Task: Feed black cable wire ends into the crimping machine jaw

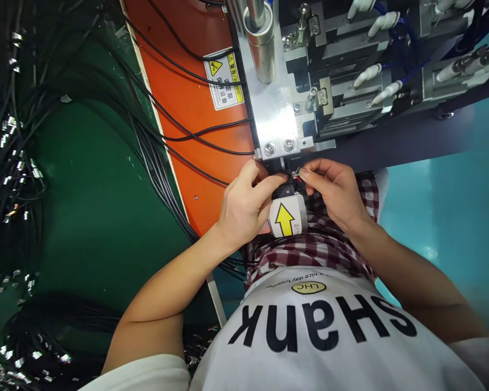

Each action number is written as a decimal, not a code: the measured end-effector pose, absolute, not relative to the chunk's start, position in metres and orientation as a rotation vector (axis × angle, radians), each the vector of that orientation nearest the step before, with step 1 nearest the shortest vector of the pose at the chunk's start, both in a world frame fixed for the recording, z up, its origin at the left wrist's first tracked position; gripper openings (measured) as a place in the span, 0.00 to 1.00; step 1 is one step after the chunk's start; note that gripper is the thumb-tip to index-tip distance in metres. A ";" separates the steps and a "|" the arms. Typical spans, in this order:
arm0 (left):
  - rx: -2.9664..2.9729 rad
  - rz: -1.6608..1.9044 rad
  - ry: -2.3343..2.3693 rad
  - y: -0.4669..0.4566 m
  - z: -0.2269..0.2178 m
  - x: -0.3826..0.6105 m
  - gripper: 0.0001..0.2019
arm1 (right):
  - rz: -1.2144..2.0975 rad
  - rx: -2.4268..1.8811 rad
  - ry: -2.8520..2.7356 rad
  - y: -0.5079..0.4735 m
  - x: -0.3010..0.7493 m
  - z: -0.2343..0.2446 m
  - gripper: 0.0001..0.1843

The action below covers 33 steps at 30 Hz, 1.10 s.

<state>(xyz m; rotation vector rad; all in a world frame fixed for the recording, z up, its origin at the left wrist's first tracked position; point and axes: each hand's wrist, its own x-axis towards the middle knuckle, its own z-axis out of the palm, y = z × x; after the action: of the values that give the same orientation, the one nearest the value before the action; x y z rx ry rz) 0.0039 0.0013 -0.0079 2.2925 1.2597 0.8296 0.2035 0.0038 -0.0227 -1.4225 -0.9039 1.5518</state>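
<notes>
My left hand (246, 203) is closed at the front end of the machine, thumb and forefinger pinched; what lies between them is hidden. Close to its fingertips, short thin coloured wires (297, 176), red and green among them, stick out. My right hand (332, 187) pinches these wires between thumb and forefinger. Just above both hands is the machine's bright metal block (275, 117) with two bolts on its front edge. Below the fingertips sits a clear guard plate with a yellow arrow label (285, 220).
Black cables (204, 130) run across the orange machine top (195, 179) to the block. On the left, a green table (93, 179) carries bundles of black cables with shiny ends (14, 141). Pneumatic cylinders with white fittings (367, 76) stand at the upper right.
</notes>
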 end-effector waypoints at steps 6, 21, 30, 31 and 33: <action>2.299 0.799 1.274 0.000 -0.009 0.003 0.11 | 1.554 -1.412 -0.907 0.003 0.204 -0.023 0.09; 2.352 0.732 1.265 -0.002 -0.010 0.002 0.15 | 1.514 -1.449 -0.942 0.000 0.199 -0.020 0.11; 2.383 0.737 1.284 -0.003 -0.014 0.002 0.15 | 1.497 -1.440 -0.947 0.000 0.198 -0.021 0.10; 2.392 0.738 1.281 -0.003 -0.013 0.002 0.15 | 1.489 -1.442 -0.955 0.000 0.198 -0.021 0.10; 2.406 0.728 1.281 -0.003 -0.012 0.003 0.15 | 1.474 -1.454 -0.978 -0.001 0.198 -0.021 0.09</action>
<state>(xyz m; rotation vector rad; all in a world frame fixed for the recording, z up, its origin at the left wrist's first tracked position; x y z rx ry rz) 0.0025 -0.0027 -0.0124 2.4060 1.2809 0.7284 0.1980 -0.0005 -0.0210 -1.4538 -0.9778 1.4745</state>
